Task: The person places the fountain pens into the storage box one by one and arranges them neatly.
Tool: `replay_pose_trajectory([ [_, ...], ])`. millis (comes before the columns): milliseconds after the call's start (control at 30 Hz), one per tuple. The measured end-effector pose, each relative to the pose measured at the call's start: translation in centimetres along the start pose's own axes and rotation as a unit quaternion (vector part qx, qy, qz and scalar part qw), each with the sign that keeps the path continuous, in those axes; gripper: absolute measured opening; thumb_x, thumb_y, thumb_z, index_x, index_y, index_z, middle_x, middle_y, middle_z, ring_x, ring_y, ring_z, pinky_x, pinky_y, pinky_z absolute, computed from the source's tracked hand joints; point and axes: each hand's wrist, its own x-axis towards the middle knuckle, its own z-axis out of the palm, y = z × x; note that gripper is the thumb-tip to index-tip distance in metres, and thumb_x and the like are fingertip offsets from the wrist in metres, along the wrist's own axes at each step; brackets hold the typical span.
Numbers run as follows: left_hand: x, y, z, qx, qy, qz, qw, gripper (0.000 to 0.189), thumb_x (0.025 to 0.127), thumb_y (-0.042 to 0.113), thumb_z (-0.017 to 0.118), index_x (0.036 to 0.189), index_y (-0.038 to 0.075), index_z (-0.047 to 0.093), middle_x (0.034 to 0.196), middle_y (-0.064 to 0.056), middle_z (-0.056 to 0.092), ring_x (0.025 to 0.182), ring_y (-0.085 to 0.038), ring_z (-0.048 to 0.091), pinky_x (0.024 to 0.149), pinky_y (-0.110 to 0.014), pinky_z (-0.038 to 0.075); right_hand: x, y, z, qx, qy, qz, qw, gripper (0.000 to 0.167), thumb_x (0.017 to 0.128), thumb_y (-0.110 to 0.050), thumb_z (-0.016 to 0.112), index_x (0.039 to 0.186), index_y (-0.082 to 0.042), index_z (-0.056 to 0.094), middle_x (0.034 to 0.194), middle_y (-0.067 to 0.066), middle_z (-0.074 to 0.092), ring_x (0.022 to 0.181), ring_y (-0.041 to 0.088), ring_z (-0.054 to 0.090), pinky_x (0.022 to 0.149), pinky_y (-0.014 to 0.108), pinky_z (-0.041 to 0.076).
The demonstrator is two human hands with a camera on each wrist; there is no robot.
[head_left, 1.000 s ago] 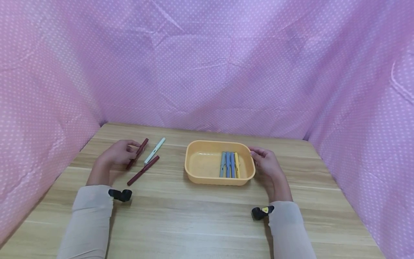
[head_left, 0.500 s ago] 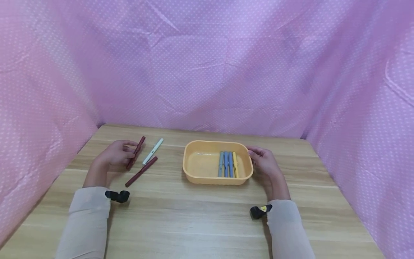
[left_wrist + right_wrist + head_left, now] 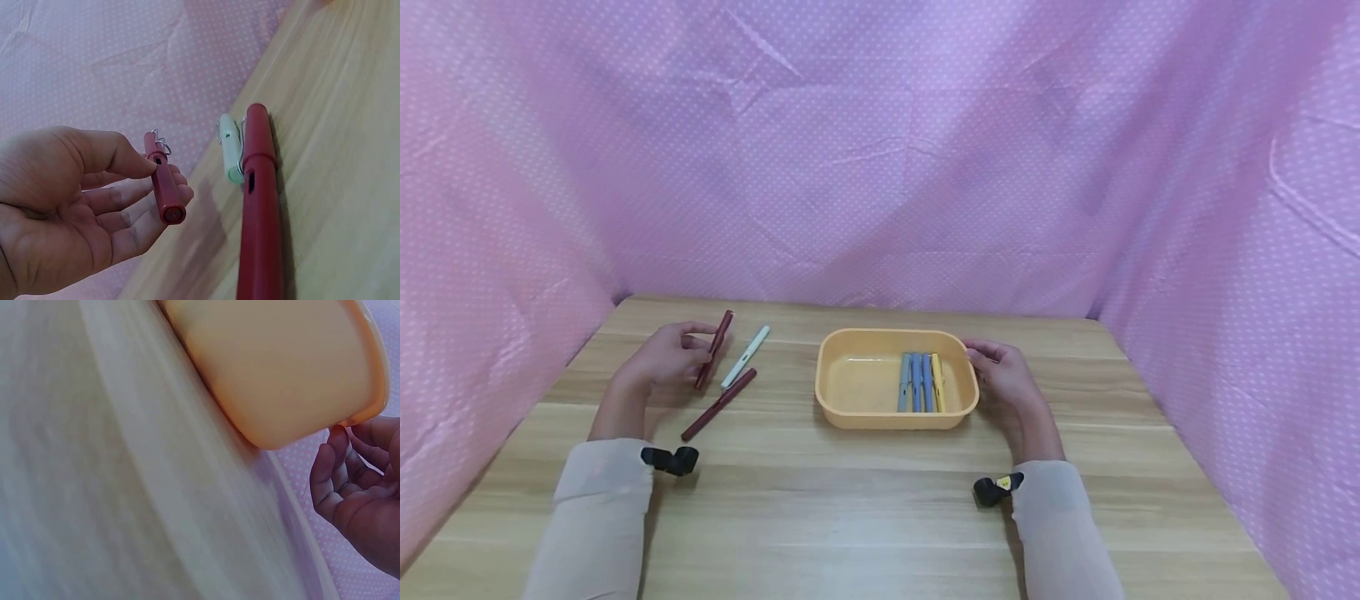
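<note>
My left hand (image 3: 668, 354) pinches a dark red pen (image 3: 715, 348) between thumb and fingers; the left wrist view shows its metal clip and round end. Beside it on the table lie a pale mint pen (image 3: 746, 358) and a second dark red pen (image 3: 719, 405), slanted and close together. With thumb and fingertips, my right hand (image 3: 1011, 379) holds the right rim of a yellow-orange plastic basket (image 3: 850, 412). Inside, a grey-green pen (image 3: 904, 383), two blue pens (image 3: 917, 385) and a yellow pen (image 3: 937, 385) lie side by side at the right end.
The wood-grain table (image 3: 820, 517) carries everything. Pink dotted cloth (image 3: 850, 167) hangs behind it and along both sides. Black wrist cameras (image 3: 672, 460) sit on both sleeves.
The red pen in my left hand has tilted steeper. My right hand stays on the basket's rim. The whole head view has shifted slightly.
</note>
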Motion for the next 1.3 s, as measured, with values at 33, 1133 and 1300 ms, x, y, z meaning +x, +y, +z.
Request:
replay_pose_trajectory([
  [33,-0.1,0.1,0.1,0.001,0.005,0.001,1.0000,0.051,0.103,0.002,0.052,0.152,-0.004,0.038,0.133,-0.035,0.055,0.103,-0.028,0.066,0.080,-0.033,0.062,0.0,0.0,0.0,-0.002,-0.002,-0.001,1.0000,0.036,0.104,-0.011,0.060,0.136,0.006,0.060,0.123,0.014,0.068,0.101,0.014,0.067,0.088,0.026,0.059],
  [1133,-1.5,5.5,2.3,-0.171,0.017,0.009,0.9851,0.060,0.103,-0.001,0.053,0.156,-0.007,0.025,0.123,-0.022,0.061,0.098,-0.014,0.070,0.098,-0.045,0.057,-1.2,-0.1,-1.7,-0.033,-0.044,-0.014,0.9984,0.036,0.106,-0.011,0.057,0.137,0.008,0.058,0.132,0.023,0.063,0.107,0.016,0.067,0.090,0.024,0.058],
  [1300,-0.8,6.2,2.5,-0.163,0.015,0.007,0.9865,0.060,0.102,-0.003,0.053,0.156,-0.006,0.028,0.127,-0.023,0.058,0.097,-0.014,0.069,0.096,-0.043,0.058,-0.9,-0.1,-1.6,-0.035,-0.039,-0.007,0.9986,0.037,0.106,-0.011,0.057,0.137,0.008,0.058,0.133,0.023,0.063,0.109,0.017,0.067,0.091,0.025,0.058],
])
